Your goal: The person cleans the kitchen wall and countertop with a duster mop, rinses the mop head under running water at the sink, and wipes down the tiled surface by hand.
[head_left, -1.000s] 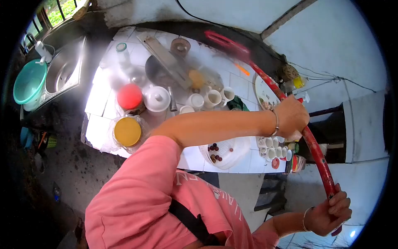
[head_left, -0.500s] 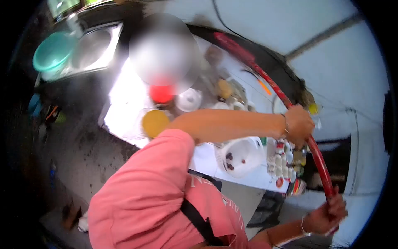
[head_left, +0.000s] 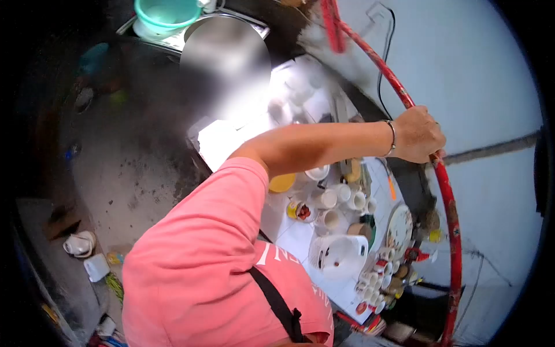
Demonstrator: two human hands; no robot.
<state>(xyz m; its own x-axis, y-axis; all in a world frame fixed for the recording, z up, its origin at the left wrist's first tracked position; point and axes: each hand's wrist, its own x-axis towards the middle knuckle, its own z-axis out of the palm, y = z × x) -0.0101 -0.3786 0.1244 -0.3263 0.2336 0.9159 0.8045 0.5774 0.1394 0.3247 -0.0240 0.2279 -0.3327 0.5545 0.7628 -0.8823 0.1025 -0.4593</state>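
My left hand, a bracelet on its wrist, is closed round a long red pole with worn paint. The pole looks curved and runs from the top of the view to the bottom edge. At its upper end is a blurred red head, in front of the pale wall. My left arm crosses over the white tiled table. My right hand is out of view.
On the table are a white basket, a yellow lid, several cups and a patterned plate. A green basin is at the top left. White containers lie on the floor at the left.
The view has swung, so the table appears lower and the sink nearer the top centre. The red head has risen to the top edge. My right hand has left the view.
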